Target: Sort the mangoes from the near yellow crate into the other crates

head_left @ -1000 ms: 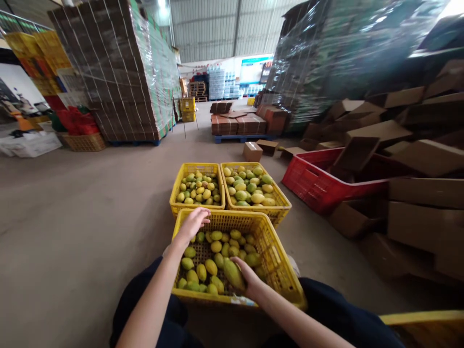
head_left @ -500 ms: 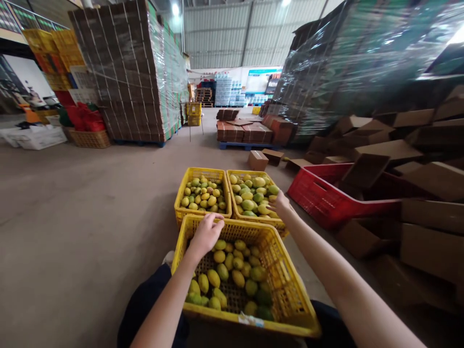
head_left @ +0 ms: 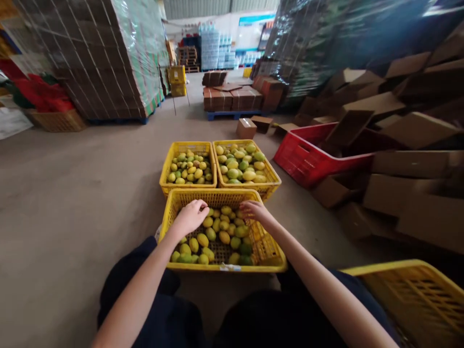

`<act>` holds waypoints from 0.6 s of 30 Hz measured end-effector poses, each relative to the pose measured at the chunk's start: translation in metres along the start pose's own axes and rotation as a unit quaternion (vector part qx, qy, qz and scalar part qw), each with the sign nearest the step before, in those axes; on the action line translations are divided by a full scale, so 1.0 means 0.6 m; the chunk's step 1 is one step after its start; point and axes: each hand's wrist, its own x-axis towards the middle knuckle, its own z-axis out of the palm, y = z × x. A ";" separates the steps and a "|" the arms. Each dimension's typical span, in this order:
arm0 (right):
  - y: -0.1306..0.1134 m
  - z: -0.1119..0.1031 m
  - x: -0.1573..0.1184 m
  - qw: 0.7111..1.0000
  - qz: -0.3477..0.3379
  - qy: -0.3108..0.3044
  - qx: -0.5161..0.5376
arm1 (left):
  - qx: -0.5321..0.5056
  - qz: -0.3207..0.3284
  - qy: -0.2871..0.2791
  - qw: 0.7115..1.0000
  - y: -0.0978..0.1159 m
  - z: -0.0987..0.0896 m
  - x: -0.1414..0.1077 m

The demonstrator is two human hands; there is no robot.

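A yellow plastic crate [head_left: 213, 267] stands between my legs, partly filled with yellow-green mangoes [head_left: 224, 237]. My left hand [head_left: 192, 215] hovers over its left back part, fingers loosely bent and apart, with no fruit visible in them. Over the right back part is my right hand [head_left: 256, 212], its fingers extended just above the mangoes there; nothing shows in its grasp. Behind this crate stand two more yellow crates: the left one [head_left: 214, 166] holds smaller mangoes [head_left: 192, 169], and the right one [head_left: 273, 180] holds larger mangoes [head_left: 241, 163].
At the right, a red crate [head_left: 308, 162] stands among heaped cardboard boxes [head_left: 413, 188]. Another yellow crate [head_left: 416, 290] sits close by my right leg. Flattened cartons [head_left: 235, 99] lie on a blue pallet ahead. Wrapped stacks [head_left: 90, 58] rise on both sides.
My view has tilted down. My right hand has come back from the far right crate to the near crate. My left hand stays over the near crate.
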 end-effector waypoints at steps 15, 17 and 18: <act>0.159 -0.028 0.064 0.766 0.009 -0.166 -0.621 | 0.330 0.040 -0.280 0.901 -0.009 0.079 -0.017; 0.188 -0.025 0.087 0.748 0.013 -0.173 -0.641 | 0.331 0.046 -0.256 0.907 -0.006 0.071 -0.016; 0.201 -0.022 0.098 0.743 0.010 -0.174 -0.646 | 0.336 0.037 -0.248 0.908 -0.006 0.066 -0.017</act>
